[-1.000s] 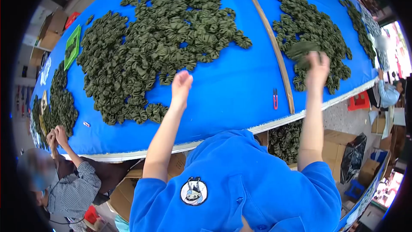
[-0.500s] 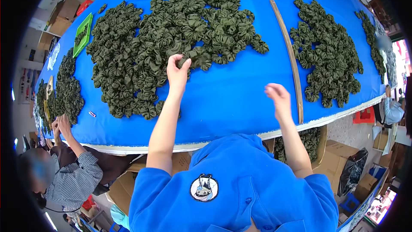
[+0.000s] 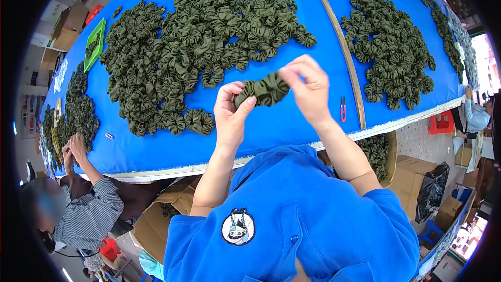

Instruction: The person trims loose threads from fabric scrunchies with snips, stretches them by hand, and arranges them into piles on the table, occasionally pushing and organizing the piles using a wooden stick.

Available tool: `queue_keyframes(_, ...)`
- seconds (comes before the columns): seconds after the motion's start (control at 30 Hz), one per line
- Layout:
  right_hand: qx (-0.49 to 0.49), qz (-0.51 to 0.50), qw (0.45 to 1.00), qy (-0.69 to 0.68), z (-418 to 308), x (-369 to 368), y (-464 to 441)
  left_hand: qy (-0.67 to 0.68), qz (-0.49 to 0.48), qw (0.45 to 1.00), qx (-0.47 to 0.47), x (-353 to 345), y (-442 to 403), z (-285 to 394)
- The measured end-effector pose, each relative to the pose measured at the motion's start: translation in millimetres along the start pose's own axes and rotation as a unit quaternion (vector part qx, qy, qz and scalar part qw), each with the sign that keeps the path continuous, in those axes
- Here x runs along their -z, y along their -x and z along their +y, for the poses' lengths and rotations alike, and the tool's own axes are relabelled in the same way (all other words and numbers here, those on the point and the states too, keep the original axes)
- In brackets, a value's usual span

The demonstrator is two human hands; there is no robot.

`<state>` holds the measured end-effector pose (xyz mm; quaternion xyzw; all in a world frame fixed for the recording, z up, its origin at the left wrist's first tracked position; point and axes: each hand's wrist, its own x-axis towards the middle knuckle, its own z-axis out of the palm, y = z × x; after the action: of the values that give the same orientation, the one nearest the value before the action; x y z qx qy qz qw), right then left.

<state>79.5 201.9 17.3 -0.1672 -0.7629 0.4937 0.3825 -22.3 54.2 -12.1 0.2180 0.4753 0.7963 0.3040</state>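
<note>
A dark green scrunchie (image 3: 265, 90) is held up above the blue table between both my hands. My left hand (image 3: 232, 109) pinches its left end, thumb in front. The fingers of my right hand (image 3: 309, 87) are closed at its right end, slightly blurred. Beyond my hands lies a big pile of matching scrunchies (image 3: 193, 36). Red-handled thread snips (image 3: 343, 109) lie on the table to the right of my right hand.
A wooden strip (image 3: 342, 47) divides the blue table (image 3: 282, 130); another scrunchie pile (image 3: 389, 47) lies right of it. A green tray (image 3: 94, 45) stands at far left. A co-worker (image 3: 88, 209) handles scrunchies on the left. Cardboard boxes (image 3: 409, 177) stand below the table edge.
My left hand has drawn a scrunchie back from the pile towards me. My right hand has moved up and left to grip its other end. The snips now show on the table.
</note>
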Motion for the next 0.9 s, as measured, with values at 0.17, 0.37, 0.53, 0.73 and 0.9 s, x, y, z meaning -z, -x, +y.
queue_keyframes(0.17,0.02,0.092,0.996,-0.008,-9.1,16.4,-2.3,0.006,-0.027,1.0,0.006,-13.8,9.9,11.1)
queue_keyframes(0.37,0.016,0.111,0.993,-0.034,-7.7,41.8,-0.3,0.094,-0.002,0.995,0.042,4.8,7.9,11.8)
queue_keyframes(0.53,-0.024,0.112,0.985,-0.126,-12.7,32.0,4.7,0.116,0.006,0.991,0.066,-2.7,13.4,23.0)
queue_keyframes(0.73,-0.146,0.013,0.975,-0.169,-34.7,16.6,14.1,0.124,-0.023,0.988,0.084,2.3,21.2,19.5)
queue_keyframes(0.9,-0.103,-0.102,0.988,-0.046,-27.0,5.7,34.1,0.009,-0.077,0.993,0.085,3.0,28.1,23.2)
